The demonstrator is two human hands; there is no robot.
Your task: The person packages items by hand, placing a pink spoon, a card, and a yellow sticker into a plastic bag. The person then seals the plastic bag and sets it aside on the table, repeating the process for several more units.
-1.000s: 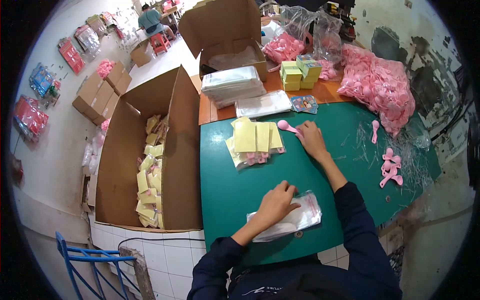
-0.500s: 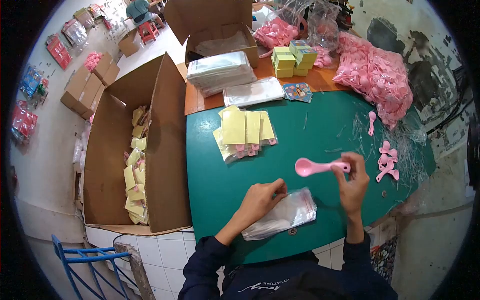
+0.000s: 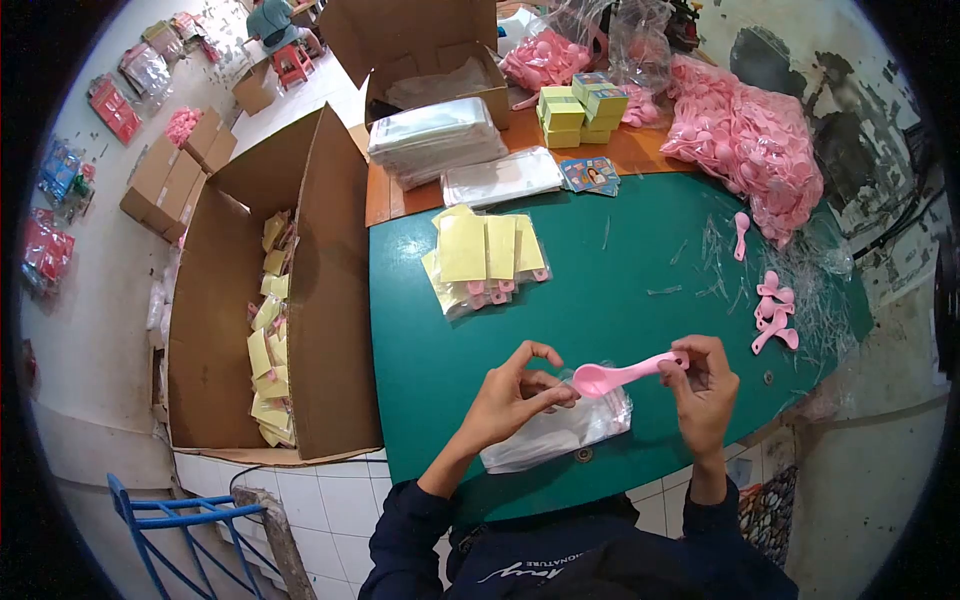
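A pink spoon [image 3: 625, 374] is held by its handle end in my right hand [image 3: 703, 385], its bowl pointing left. My left hand [image 3: 517, 396] is curled at the top of a stack of clear plastic bags [image 3: 560, 436], thumb and fingers pinched near the spoon's bowl; a bag's edge seems to be between them, though it is hard to make out. Behind my hands lies a pile of packed bags with yellow cards [image 3: 487, 255]. Several loose pink spoons [image 3: 775, 315] lie to the right, with a single spoon [image 3: 741, 236] further back.
An open tall carton [image 3: 340, 300] with packed yellow-card bags stands left of the green table [image 3: 640, 240]. At the back are plastic sleeves [image 3: 435, 140], yellow card stacks [image 3: 580, 112] and a big bag of pink spoons [image 3: 750, 145]. A person [image 3: 272, 22] sits far back.
The spoon has come down and left with my right hand, its bowl now beside my left fingers. My left hand has lifted slightly from the bags, its index finger raised.
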